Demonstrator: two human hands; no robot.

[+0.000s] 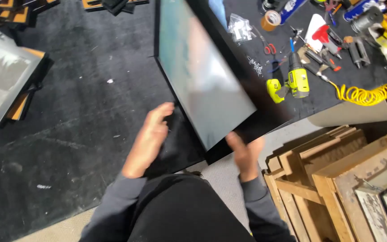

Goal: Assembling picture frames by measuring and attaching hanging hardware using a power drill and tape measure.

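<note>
A large black-framed glazed picture (202,76) lies tilted across the black carpeted worktable (90,116), its near corner between both hands. The left hand (148,139) has its fingers extended flat and open, just beside the frame's left edge. The right hand (245,154) is at the frame's lower corner, blurred; its grip cannot be determined. A yellow-green cordless drill (294,83) lies beyond, beside a coiled yellow air hose (368,95). Stacked wooden frames (337,179) stand at right.
</note>
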